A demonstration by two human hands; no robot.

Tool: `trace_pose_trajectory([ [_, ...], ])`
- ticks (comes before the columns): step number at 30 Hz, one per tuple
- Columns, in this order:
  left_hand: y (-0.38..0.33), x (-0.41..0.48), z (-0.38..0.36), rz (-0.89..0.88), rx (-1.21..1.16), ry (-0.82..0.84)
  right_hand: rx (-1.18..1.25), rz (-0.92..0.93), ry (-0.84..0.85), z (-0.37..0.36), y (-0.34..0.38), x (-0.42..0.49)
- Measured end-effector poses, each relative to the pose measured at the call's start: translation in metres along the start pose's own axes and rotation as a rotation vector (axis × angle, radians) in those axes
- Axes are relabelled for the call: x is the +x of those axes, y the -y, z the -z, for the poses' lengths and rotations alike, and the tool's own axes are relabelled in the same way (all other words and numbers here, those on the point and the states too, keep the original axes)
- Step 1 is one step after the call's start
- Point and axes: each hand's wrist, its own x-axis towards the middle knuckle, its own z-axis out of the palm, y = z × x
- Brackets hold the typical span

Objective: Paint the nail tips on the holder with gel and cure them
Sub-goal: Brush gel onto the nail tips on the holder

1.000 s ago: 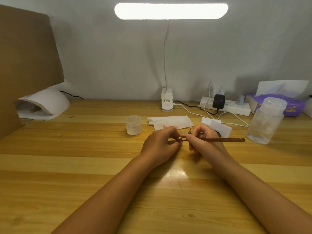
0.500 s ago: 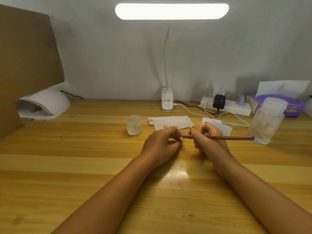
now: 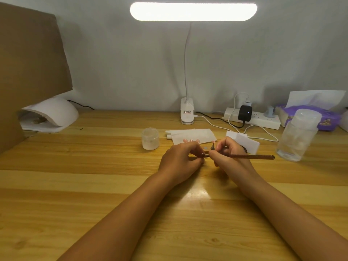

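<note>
Centre of frame, both forearms reach in from the bottom edge over the wooden surface.

Left grip: fingers curled, pinching a small dark-red tip that pokes out on its right side. Whatever the tip is mounted on is hidden inside the fingers.

Right grip: clenched round a brown brush. The handle runs out level toward the right of the frame. The working end points left and meets the tip in the small gap between the two grips; actual contact is too small to confirm.

Just above that gap: a tiny upright stand with a pinkish piece on top, and a small grey disc lying flat beside it.

Above the left grip, a row of pink tips sits on the lower edge of a white paper. Left of the paper stands a frosted jar, lid on. A white pad shows just above the right grip.

Right of frame: a clear bottle standing near the brush's end, apart from it. Behind it lie a purple tissue pack and a power strip with a black adapter plugged in.

Upper centre: a lit lamp, its base clipped at the far edge of the surface.

Left of frame: a white curing unit, well apart from the grips and partly under brown cardboard.
</note>
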Motion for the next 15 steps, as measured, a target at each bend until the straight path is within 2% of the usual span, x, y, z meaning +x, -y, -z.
trace_pose_trajectory([
  [15,0.0032,0.0023,0.0002,0.017,-0.081,-0.010,0.061,0.008,-0.089,0.0018,0.0036,-0.0008],
])
